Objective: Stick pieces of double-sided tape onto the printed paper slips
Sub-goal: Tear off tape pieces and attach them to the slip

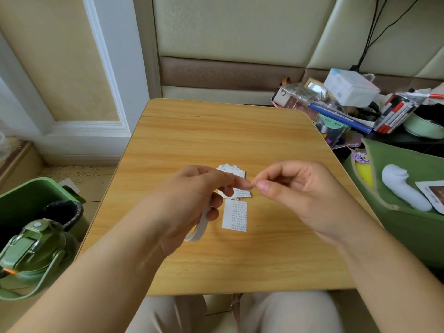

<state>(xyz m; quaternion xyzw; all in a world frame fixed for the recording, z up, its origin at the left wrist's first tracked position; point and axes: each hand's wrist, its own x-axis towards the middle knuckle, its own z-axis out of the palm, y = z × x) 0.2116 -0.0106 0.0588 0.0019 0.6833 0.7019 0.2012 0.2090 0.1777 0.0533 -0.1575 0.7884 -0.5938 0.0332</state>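
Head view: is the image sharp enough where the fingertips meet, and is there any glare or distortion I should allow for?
Head view: even, soft daylight with faint shadows and no glare on the table. The left hand and right hand are slightly soft; any tape piece between their fingertips is too small to make out. Print on the single slip is visible but unreadable. Wide-angle bending curves the table edges and wall panels.
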